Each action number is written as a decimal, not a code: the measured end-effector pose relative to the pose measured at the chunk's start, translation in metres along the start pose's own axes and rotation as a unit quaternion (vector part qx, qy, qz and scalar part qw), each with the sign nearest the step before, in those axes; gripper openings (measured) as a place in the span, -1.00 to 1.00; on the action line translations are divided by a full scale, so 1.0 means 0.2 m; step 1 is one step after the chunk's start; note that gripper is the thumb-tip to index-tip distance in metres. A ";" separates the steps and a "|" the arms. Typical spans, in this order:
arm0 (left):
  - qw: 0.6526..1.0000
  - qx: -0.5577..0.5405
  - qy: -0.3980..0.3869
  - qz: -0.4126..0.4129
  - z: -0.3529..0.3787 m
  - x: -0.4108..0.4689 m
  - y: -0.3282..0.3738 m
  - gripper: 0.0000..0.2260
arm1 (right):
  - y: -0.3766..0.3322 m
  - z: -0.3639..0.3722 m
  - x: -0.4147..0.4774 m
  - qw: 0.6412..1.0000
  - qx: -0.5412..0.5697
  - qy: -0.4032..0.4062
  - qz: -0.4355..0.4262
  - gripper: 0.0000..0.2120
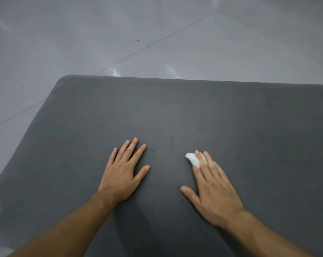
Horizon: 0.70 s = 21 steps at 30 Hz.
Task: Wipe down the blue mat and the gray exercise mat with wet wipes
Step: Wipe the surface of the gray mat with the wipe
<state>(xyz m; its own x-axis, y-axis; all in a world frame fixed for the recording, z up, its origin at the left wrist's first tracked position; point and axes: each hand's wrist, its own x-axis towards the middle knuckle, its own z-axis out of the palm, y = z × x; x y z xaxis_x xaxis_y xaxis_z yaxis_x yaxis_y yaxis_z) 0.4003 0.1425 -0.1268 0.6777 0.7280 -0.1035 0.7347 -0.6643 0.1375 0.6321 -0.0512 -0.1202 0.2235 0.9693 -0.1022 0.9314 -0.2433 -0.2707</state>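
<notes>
while pressing wet wipe onto gray exercise mat under straight fingers of right hand, bracing with flat open left hand; probably pushing next toward mat's far edge.

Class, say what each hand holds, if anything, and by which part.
Left hand: nothing, flat on the gray exercise mat. Right hand: a wet wipe, bunched around its straight index fingertip and pressed to the mat, not gripped.

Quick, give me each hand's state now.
Left hand: open, flat on the mat, holding nothing.
Right hand: open, straight fingers pressing a wipe onto the mat.
</notes>
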 end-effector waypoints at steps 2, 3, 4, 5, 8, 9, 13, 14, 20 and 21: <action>1.000 -0.002 0.006 -0.012 -0.01 -0.03 -0.06 -0.36 | -0.10 0.03 0.00 0.998 -0.012 -0.024 -0.052 -0.20; 1.000 -0.005 0.009 -0.021 -0.01 -0.06 -0.09 -0.36 | -0.13 0.04 0.01 0.996 -0.021 -0.031 -0.076 -0.20; 0.999 -0.008 0.011 -0.030 -0.01 -0.08 -0.12 -0.36 | -0.15 0.05 0.02 0.995 -0.027 -0.034 -0.095 -0.21; 0.999 -0.009 0.013 -0.036 -0.01 -0.10 -0.15 -0.36 | -0.15 0.04 0.04 0.993 -0.033 -0.035 -0.111 -0.22; 0.999 -0.017 0.012 -0.047 -0.01 -0.17 -0.20 -0.37 | -0.10 0.02 0.14 0.989 -0.053 -0.045 -0.129 -0.25; 0.999 -0.018 0.012 -0.050 0.00 -0.18 -0.21 -0.38 | -0.07 0.01 0.18 0.991 -0.056 -0.047 -0.116 -0.24; 0.998 -0.007 0.006 -0.060 0.00 -0.19 -0.20 -0.38 | 0.06 -0.04 0.42 0.999 -0.043 -0.011 -0.016 -0.21; 0.998 -0.007 0.006 -0.061 0.00 -0.18 -0.20 -0.38 | 0.09 -0.06 0.48 0.999 -0.034 -0.004 0.013 -0.20; 0.998 -0.001 0.000 -0.057 0.00 -0.18 -0.20 -0.37 | 0.14 -0.09 0.68 0.994 0.027 0.011 0.102 -0.14; 0.998 -0.002 -0.001 -0.056 0.00 -0.18 -0.20 -0.36 | 0.10 -0.08 0.68 0.995 0.029 0.010 0.093 -0.14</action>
<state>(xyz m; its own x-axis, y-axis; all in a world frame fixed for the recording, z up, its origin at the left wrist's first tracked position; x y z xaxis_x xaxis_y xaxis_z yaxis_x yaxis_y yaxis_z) 0.3456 0.1429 -0.1277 0.5906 0.7979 -0.1204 0.8063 -0.5773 0.1289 0.6863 0.0758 -0.1244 0.3965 0.9078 -0.1367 0.8555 -0.4194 -0.3038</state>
